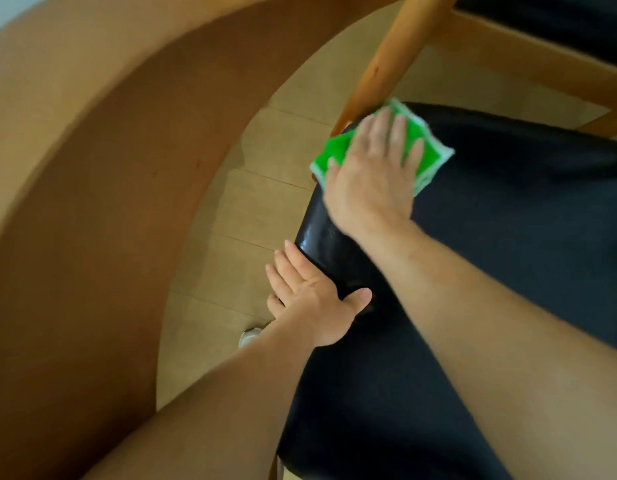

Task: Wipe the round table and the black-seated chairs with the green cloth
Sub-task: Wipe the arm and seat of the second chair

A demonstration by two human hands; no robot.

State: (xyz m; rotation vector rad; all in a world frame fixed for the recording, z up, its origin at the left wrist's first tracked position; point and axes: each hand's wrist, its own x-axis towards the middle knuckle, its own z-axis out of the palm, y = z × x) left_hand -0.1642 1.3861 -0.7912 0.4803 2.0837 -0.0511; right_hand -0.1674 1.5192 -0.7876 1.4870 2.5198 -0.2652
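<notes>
right hand [371, 171] flat, fingers straight, pressing green cloth [425, 157] onto black chair seat [508, 237] at the seat's 11 o'clock corner. left hand [312, 299] released, resting open along the seat's 9 o'clock edge, round table [92, 168] curving at 9 o'clock.

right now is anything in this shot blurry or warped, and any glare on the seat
Head view: the right hand and green cloth are smeared by motion blur; the left hand is sharper. The round table edge bows strongly from the wide-angle lens. A soft glossy sheen sits on the black seat near its left edge; no harsh glare.
</notes>
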